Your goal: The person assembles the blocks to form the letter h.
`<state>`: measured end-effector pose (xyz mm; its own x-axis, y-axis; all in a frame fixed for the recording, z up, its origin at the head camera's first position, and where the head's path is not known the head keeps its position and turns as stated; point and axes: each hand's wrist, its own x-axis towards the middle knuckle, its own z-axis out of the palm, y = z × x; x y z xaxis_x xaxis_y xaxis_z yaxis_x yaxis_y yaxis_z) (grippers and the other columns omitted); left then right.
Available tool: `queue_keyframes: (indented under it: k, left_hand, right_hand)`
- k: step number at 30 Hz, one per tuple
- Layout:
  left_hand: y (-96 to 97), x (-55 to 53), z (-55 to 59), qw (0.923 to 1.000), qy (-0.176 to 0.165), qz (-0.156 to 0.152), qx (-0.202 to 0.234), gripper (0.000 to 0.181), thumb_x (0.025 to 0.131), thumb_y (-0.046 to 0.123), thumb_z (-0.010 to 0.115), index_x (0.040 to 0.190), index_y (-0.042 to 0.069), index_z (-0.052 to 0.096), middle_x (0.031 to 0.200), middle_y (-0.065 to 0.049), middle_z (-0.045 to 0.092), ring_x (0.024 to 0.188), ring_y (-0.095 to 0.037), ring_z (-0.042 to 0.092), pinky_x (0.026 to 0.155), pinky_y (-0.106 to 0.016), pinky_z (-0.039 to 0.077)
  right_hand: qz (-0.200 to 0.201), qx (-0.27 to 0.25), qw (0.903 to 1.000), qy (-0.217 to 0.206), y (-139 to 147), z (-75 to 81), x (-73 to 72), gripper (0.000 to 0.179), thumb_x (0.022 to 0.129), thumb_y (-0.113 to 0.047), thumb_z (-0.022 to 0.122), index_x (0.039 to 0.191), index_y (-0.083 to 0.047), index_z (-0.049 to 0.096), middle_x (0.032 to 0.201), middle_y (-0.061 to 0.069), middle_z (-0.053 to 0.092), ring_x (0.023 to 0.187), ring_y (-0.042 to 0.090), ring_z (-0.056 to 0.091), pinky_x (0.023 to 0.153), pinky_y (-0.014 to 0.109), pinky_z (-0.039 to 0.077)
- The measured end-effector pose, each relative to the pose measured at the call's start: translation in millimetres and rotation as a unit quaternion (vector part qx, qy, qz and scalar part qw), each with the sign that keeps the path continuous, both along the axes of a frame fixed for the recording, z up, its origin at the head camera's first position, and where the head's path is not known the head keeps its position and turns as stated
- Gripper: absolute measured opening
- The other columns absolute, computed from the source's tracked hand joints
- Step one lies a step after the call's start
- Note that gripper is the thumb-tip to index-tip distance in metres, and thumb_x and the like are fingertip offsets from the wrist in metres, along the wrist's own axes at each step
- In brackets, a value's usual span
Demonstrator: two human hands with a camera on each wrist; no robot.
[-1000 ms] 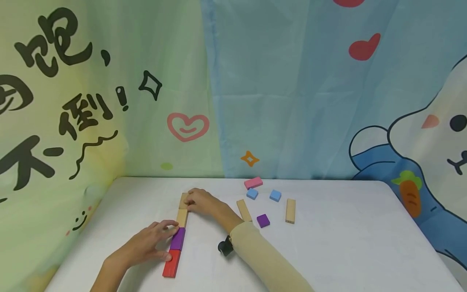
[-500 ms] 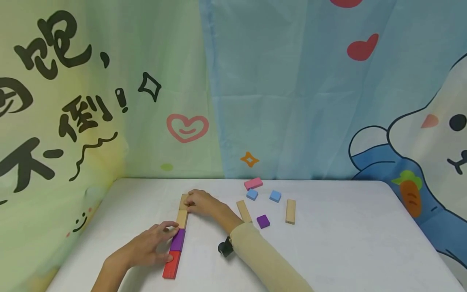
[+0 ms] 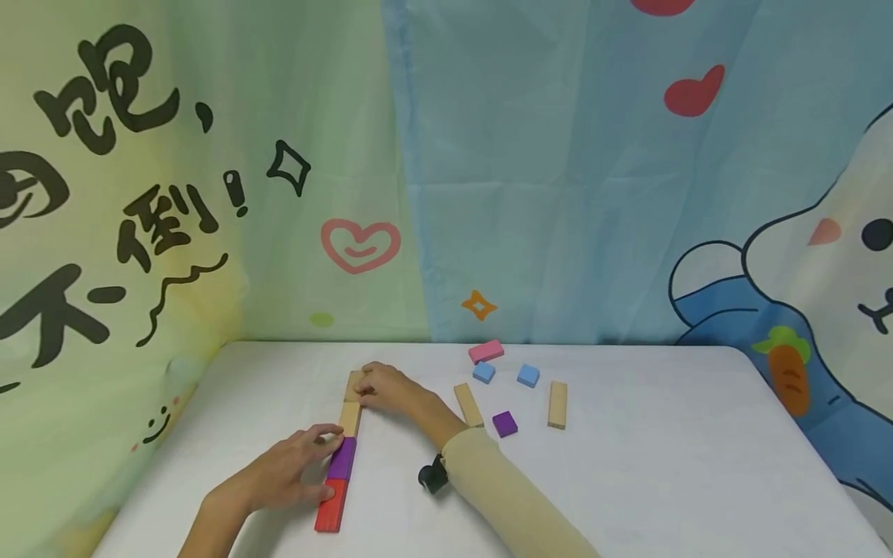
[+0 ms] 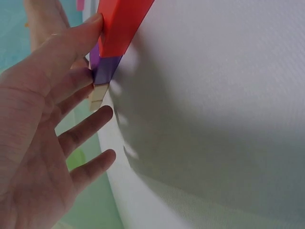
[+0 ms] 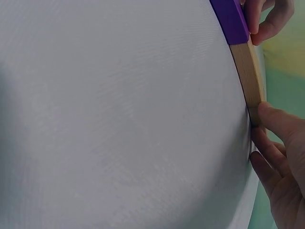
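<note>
A row of blocks runs away from me on the table: a red block (image 3: pixel 331 508) nearest, a purple block (image 3: pixel 342 460), then a plain wooden block (image 3: pixel 350 419) and a far wooden block (image 3: pixel 353 381). My left hand (image 3: pixel 282 470) lies along the row's left side. Its thumb touches the red block and its index finger the purple one, while the other fingers stretch out loosely in the left wrist view. At the far end, my right hand (image 3: pixel 391 389) pinches the far wooden block between thumb and fingers. In the right wrist view that thumb (image 5: pixel 274 117) presses the block's side.
Right of the row lie two loose wooden blocks (image 3: pixel 468 405) (image 3: pixel 557 405), a small purple block (image 3: pixel 505 424), two small blue blocks (image 3: pixel 484 372) (image 3: pixel 528 376) and a pink block (image 3: pixel 486 352). A printed curtain (image 3: pixel 523 194) hangs behind the white table (image 3: pixel 663 465).
Both hands keep their places at the row, and the blocks have not visibly moved. Only the head view has shifted slightly.
</note>
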<state>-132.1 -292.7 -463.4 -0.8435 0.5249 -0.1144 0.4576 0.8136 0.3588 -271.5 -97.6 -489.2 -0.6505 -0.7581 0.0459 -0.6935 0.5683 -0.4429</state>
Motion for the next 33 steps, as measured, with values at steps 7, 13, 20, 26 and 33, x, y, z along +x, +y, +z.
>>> queue_keyframes:
  k: [7,13,20,26,33]
  left_hand:
    - [-2.0,0.0,-2.1,1.0,-0.001,0.001,0.0,0.077,0.083,0.054,0.068,0.138,0.003,0.052,0.142,-0.009,0.047,0.122,-0.035,0.054,0.093,-0.058,0.047]
    - [-2.4,-1.3,-2.9,0.9998,0.007,0.001,-0.017,0.075,0.082,0.052,0.07,0.138,0.005,0.053,0.141,-0.006,0.047,0.122,-0.031,0.055,0.094,-0.054,0.048]
    - [-2.6,-0.5,-0.6,0.9999,-0.003,0.008,-0.009,0.076,0.081,0.053,0.071,0.137,0.005,0.054,0.14,-0.005,0.048,0.12,-0.031,0.055,0.092,-0.056,0.048]
    - [-1.9,0.3,-1.9,0.9998,-0.007,0.015,-0.011,0.076,0.081,0.054,0.07,0.138,0.007,0.053,0.141,-0.002,0.046,0.12,-0.028,0.055,0.093,-0.054,0.048]
    - [-3.3,-0.1,-3.8,0.9999,-0.002,0.013,0.002,0.074,0.081,0.05,0.072,0.138,0.006,0.053,0.142,-0.003,0.046,0.12,-0.03,0.055,0.093,-0.056,0.046]
  right_hand:
    - [0.006,-0.011,0.9999,0.011,1.0,-2.2,1.2,0.024,0.093,-0.02,0.065,0.114,-0.009,0.072,0.136,0.015,0.057,0.131,0.025,0.052,0.11,0.031,0.042]
    - [-0.005,0.016,0.9984,0.054,3.2,0.4,5.3,0.027,0.093,-0.025,0.064,0.118,-0.015,0.071,0.14,0.012,0.054,0.129,0.024,0.053,0.109,0.03,0.043]
    - [-0.018,0.022,0.9941,0.104,25.8,6.7,43.8,0.035,0.092,-0.029,0.065,0.126,-0.02,0.066,0.144,0.006,0.052,0.131,0.023,0.052,0.106,0.035,0.045]
    - [-0.02,0.05,0.9955,0.078,85.5,18.1,80.9,0.041,0.091,-0.033,0.067,0.13,-0.024,0.063,0.144,0.002,0.052,0.133,0.02,0.048,0.108,0.039,0.042]
    - [-0.086,0.01,0.9954,0.042,149.4,17.8,87.3,0.04,0.091,-0.031,0.067,0.129,-0.019,0.063,0.142,0.005,0.054,0.133,0.026,0.048,0.108,0.049,0.041]
